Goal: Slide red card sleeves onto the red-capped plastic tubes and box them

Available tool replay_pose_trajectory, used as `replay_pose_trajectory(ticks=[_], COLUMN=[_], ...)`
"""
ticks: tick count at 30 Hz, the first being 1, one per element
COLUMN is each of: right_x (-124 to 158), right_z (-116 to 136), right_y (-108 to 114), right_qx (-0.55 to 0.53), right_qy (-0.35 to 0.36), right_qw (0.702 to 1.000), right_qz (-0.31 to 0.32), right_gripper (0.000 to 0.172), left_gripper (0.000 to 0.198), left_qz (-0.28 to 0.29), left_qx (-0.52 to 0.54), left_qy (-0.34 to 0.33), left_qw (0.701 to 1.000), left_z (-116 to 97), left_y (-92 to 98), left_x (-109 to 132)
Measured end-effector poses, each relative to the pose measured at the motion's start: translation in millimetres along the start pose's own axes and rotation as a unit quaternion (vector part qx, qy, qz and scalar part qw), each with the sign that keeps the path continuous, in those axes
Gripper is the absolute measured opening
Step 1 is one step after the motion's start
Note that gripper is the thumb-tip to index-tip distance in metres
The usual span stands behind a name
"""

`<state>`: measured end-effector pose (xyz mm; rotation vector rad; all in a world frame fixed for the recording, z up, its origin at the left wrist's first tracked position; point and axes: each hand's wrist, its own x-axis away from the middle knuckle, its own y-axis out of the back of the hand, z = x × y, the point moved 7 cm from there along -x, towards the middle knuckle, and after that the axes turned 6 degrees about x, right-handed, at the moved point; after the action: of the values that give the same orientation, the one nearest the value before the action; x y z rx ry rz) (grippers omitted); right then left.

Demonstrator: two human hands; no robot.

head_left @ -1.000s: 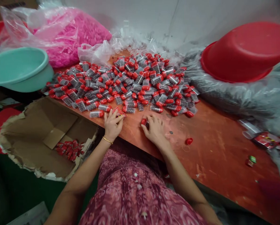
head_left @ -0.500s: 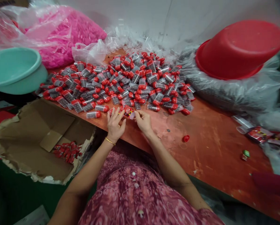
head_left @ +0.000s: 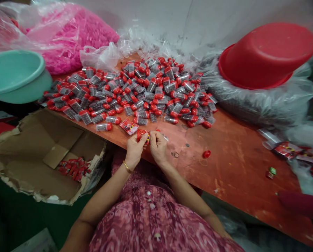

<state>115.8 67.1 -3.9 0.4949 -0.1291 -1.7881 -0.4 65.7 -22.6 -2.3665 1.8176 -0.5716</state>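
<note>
A magenta patterned cloth garment with pale round buttons fills the near edge. To the left, a brown cardboard carton with a ragged, torn rim holds small, shiny red pieces. The left hand, below a thin gold-coloured bangle, pinches a glossy red printed packet between thumb and fingers, over the front of the worn reddish bench. The right hand is curled closed at the packet's right edge; I cannot tell what its fingertips hold. Just beyond, 1 similar flat packet lies on the bench; a smooth, rounded red cap sits off to the right. Behind spreads a heap of clear cylindrical tubes with domed red ends and dark contents. Farther out stand a smooth aqua basin, a crinkled clear bag of pink pieces and an upturned red plastic tub on a wrinkled clear bag.
</note>
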Motion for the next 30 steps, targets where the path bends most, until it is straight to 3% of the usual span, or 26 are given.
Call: replay_pose_trajectory(ticks=[4,8,10,15,19,23,27,30], right_x=[7.1,9.1,7.7,4.4,9.6,12.0,2.7,-6.3], right_z=[3.5,9.2,9.2,3.4,1.4,-1.8,1.7,-7.8], right_y=[-3.9,-1.7,0.3,9.3,1.5,1.4,17.0,35.1], right_qx=[-0.042,-0.037,-0.028,-0.030,-0.035,-0.011,0.097,0.268], right_qy=[-0.008,-0.001,-0.004,-0.018,-0.010,-0.014,0.065,0.118], right_qw=[0.998,0.998,0.999,0.999,0.999,1.000,0.992,0.954], right_qz=[0.046,0.053,0.045,-0.003,0.030,0.017,0.045,0.067], right_gripper=[0.031,0.031,0.033,0.031,0.030,0.042,0.040,0.037], left_gripper=[0.026,0.034,0.035,0.036,0.033,0.035,0.041,0.042], left_qz=[-0.012,-0.005,0.005,0.048,-0.008,-0.005,-0.020,-0.033], left_qx=[-0.075,-0.077,-0.026,0.079,0.082,0.118,0.148,0.166], left_qy=[-0.080,-0.095,-0.078,0.057,0.030,0.049,0.092,0.133], left_qw=[0.994,0.992,0.997,0.994,0.996,0.992,0.984,0.977], left_z=[-8.3,-10.3,-7.9,13.2,16.3,17.1,10.0,5.8], left_y=[9.6,7.6,4.2,-1.2,10.0,5.7,7.3,13.0], left_x=[-2.5,-2.3,0.2,9.6,10.1,11.2,11.9,9.6])
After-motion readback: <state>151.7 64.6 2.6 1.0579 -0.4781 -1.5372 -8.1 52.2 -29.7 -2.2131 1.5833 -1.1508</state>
